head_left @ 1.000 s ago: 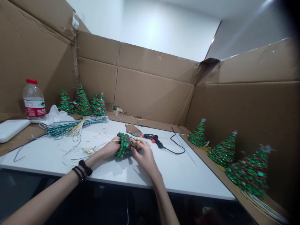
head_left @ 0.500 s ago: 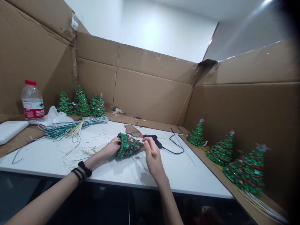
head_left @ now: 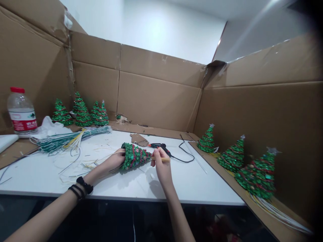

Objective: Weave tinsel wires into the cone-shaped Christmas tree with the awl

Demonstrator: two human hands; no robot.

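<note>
Left hand [head_left: 117, 158] and right hand [head_left: 162, 164] apart, one at each end of the same green tinsel tree [head_left: 135, 157]. Tree is tipped on its side over the front half of the white table [head_left: 113, 183], wide base toward the left hand, narrow tip toward the right; red garland winds around it. Left hand goes in at the open base, fingers hidden inside, so can't tell how they close. Black bands [head_left: 84, 186] on the left wrist. Right hand is pinched on a thin tool with a yellowish handle [head_left: 165, 159], its working end pointing at the tree's tip; contact there too small to tell. Just behind the right hand: black-and-orange glue gun [head_left: 161, 146], nozzle left, black cord [head_left: 193, 155] curving off right. Scrap of brown cardboard [head_left: 138, 139] near the nozzle. Long clear rod [head_left: 198, 158] on the table's right side. Bundle of green, white and yellow wires [head_left: 72, 138] at table's left rear, loose strands and clippings scattered in front of it. Far left: red-capped bottle [head_left: 22, 116], crumpled white tissue [head_left: 51, 127], part of a white flat object [head_left: 7, 144]. Group of finished-looking trees [head_left: 82, 115] in the back left corner; three star-topped trees [head_left: 232, 157] in a row along the right, pale wires [head_left: 280, 215] by the nearest. Cardboard walls [head_left: 161, 94] around the workspace.
</note>
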